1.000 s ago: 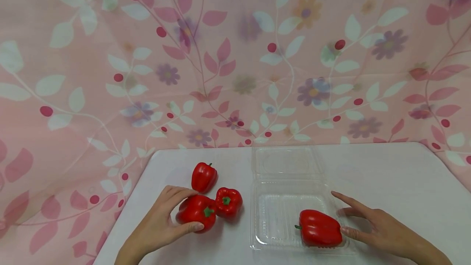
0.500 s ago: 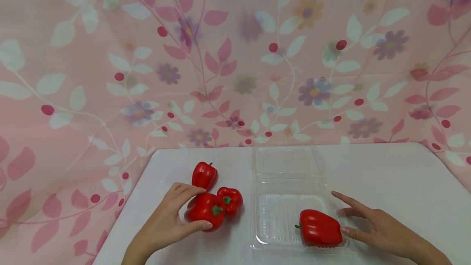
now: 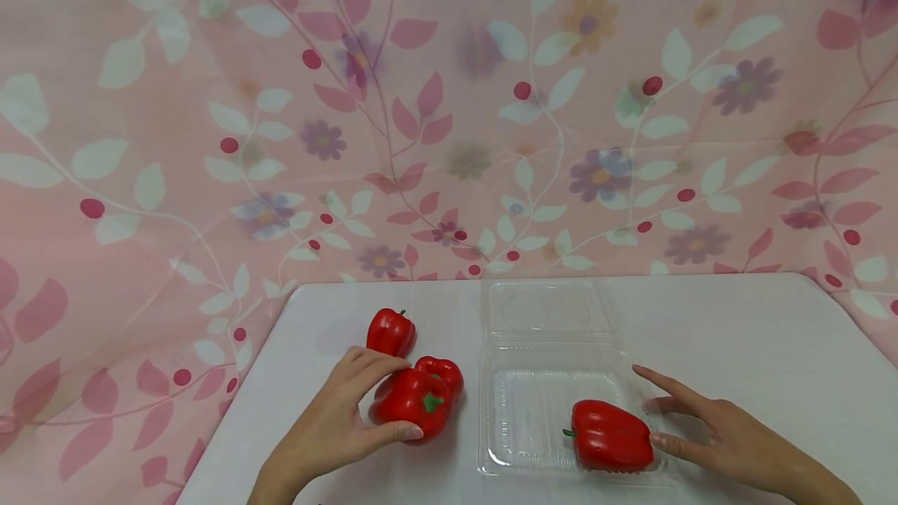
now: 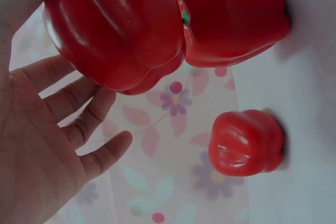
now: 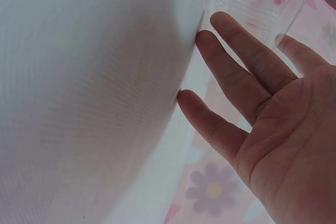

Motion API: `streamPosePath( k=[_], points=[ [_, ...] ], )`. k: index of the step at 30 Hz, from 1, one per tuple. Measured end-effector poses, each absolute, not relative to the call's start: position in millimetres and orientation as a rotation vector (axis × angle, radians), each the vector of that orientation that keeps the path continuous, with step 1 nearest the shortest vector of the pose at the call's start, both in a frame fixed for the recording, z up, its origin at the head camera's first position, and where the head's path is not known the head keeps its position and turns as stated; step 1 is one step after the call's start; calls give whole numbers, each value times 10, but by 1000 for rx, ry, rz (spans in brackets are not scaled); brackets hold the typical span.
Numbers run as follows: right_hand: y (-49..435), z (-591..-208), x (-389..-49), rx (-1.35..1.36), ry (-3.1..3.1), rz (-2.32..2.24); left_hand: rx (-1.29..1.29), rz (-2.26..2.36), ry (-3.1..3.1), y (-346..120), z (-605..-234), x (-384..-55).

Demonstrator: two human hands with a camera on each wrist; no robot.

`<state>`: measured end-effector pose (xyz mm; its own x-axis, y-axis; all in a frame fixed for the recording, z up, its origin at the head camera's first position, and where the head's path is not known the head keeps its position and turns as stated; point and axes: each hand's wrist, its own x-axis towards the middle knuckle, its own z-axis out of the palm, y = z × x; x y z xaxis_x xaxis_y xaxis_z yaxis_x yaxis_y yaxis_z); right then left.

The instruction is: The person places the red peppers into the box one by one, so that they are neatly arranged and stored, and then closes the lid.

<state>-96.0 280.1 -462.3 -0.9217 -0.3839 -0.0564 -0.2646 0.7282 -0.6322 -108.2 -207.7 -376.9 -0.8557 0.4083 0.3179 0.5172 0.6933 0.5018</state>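
My left hand (image 3: pixel 337 419) grips a red bell pepper (image 3: pixel 414 405) between thumb and fingers, its green stem facing right. The left wrist view shows that bell pepper (image 4: pixel 118 24) large beside the palm, overlapping or touching a second pepper (image 4: pixel 236 19). In the head view this second pepper (image 3: pixel 449 377) is partly covered by the held one. My right hand (image 3: pixel 730 435) stays at the right side of a clear plastic clamshell box (image 3: pixel 491 411), fingers spread and fairly straight. A red bell pepper (image 3: pixel 610 436) lies on its side in the box, near the right thumb.
Another red bell pepper (image 3: pixel 390 333) stands farther back on the white table (image 3: pixel 744 333). The box's clear lid (image 3: pixel 547 310) lies folded back behind its base. A pink floral cloth (image 3: pixel 449 115) hangs behind the table.
My left hand has moved right with the bell pepper, which now covers more of the pepper behind it. The right hand and the box have stayed in place.
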Motion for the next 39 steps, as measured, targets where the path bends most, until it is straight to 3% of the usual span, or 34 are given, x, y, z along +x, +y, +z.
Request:
streamPosePath(
  k=[14, 39],
  points=[
    [2805, -4624, -968, -507, 2731, -961, -720, -921, -2754, -1962, -3736, -1092],
    [2808, -4627, -965, -526, 2742, -963, -918, -914, -2670, -1615, -3743, -1156]
  ],
)
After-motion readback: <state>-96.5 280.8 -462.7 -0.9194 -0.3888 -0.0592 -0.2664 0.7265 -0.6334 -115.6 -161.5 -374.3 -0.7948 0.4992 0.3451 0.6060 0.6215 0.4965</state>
